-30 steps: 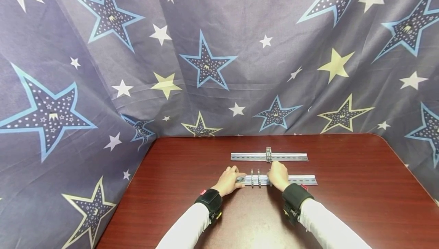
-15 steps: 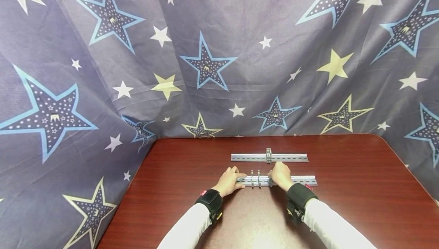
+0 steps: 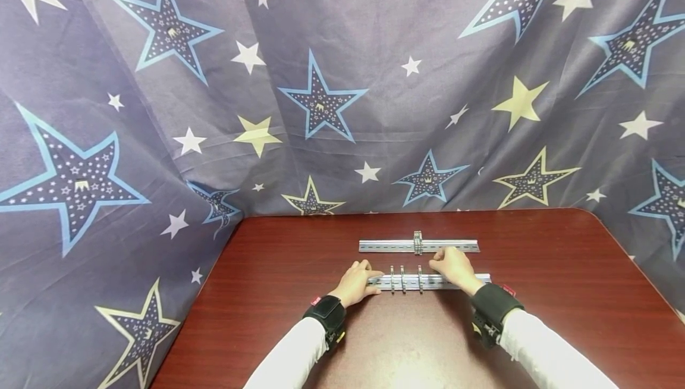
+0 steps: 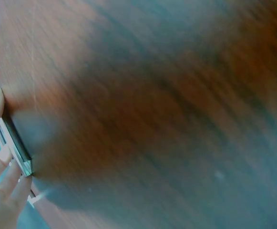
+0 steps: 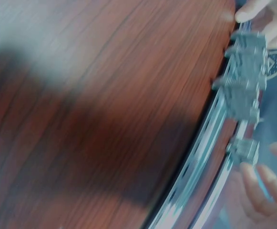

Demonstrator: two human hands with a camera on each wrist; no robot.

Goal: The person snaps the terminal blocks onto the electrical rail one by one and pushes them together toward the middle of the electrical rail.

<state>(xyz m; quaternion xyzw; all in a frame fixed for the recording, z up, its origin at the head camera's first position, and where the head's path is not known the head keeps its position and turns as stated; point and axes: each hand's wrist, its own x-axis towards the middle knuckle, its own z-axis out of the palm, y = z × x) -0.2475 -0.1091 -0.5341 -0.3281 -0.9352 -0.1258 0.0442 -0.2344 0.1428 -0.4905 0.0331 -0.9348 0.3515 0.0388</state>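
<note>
Two slotted metal DIN rails lie across the table. My left hand (image 3: 354, 283) holds the left end of the near rail (image 3: 444, 282), the thumb on its near side and the fingers across its far side. Three thin grey rail-mounted clips (image 3: 420, 279) stand upright on this rail, spaced apart. My right hand (image 3: 452, 266) is over the gap between the rails, right of the clips, with loosely bent fingers and nothing showing between them. In the right wrist view its fingers (image 5: 257, 188) overlap the far rail, close to a grey clip stack (image 5: 243, 150).
Behind the near rail lies the far rail (image 3: 449, 245), with a tight group of grey clips (image 3: 418, 242) near its middle. The dark red wooden table (image 3: 299, 240) ends at a star-patterned cloth (image 3: 332, 163) at the back and sides.
My right hand has let go of the rightmost clip on the near rail and moved right, leaving that clip standing there. My left hand stays on the rail's end.
</note>
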